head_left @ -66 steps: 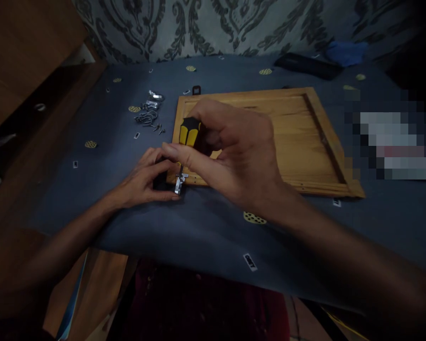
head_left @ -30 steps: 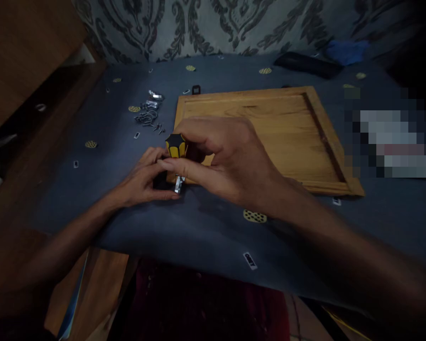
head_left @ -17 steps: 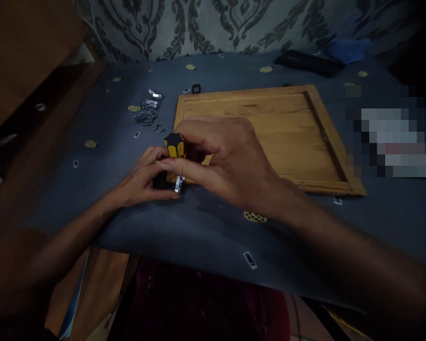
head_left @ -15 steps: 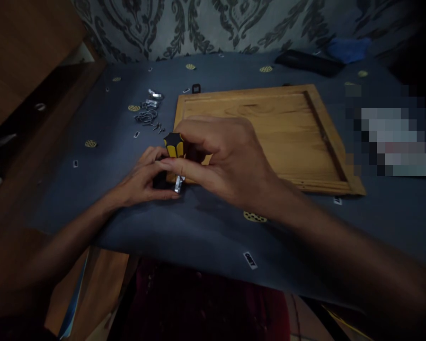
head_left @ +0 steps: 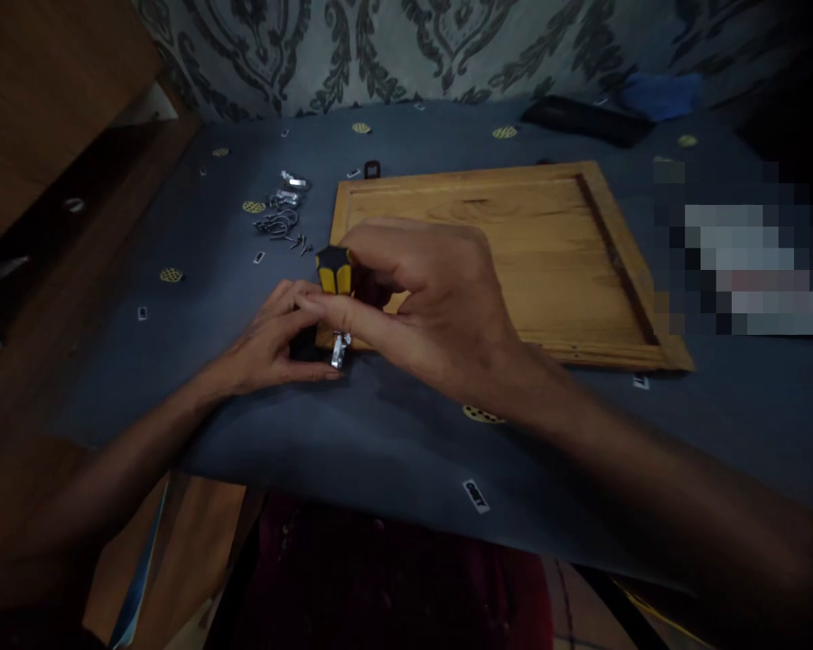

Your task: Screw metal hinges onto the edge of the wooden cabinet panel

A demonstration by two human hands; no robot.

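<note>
My right hand [head_left: 434, 293] is closed around a screwdriver [head_left: 334, 271], its black and yellow handle end standing up between thumb and fingers. The shaft and tip are hidden below the hand. Close on the left, my left hand [head_left: 267, 343] pinches a small shiny metal fitting [head_left: 340, 350], the thumb at its lower end. The fitting lies by the near left corner of a framed wooden panel [head_left: 548, 262], under the screwdriver. Whether a screw is under the tip cannot be seen.
Several metal fittings [head_left: 290, 188] and hooks [head_left: 277, 222] with small screws [head_left: 302, 244] lie left of the panel. Behind it are a small black square piece [head_left: 372, 169], a long black object [head_left: 586, 120] and a blue cloth [head_left: 662, 96].
The screwdriver handle looks slightly turned, and my right thumb has shifted a little with it. My left hand stays in place at the metal fitting.
</note>
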